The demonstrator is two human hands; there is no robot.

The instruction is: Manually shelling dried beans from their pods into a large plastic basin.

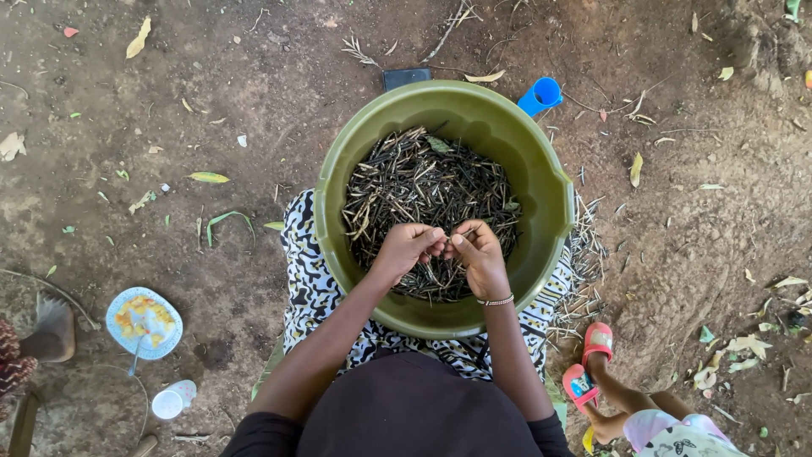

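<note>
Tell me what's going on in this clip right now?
A person sits on bare dirt ground with a green basin on their lap, filled with dark dried pods. Their left hand and right hand meet over the pile, pinching one pod between them. A blue cup lies behind the basin, a plate of food to the left, and another person's feet in pink sandals at lower right.

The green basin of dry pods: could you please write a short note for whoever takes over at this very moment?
Left hand and right hand: both over the green basin, fingertips pinched together on one thin dark pod between them.
Things: the basin sits on the lap, on a black-and-white patterned cloth, with a heap of dark dry pods inside.
Done: pale stalks lie scattered on the ground at the right.
Left: the heap in the basin is large.
</note>
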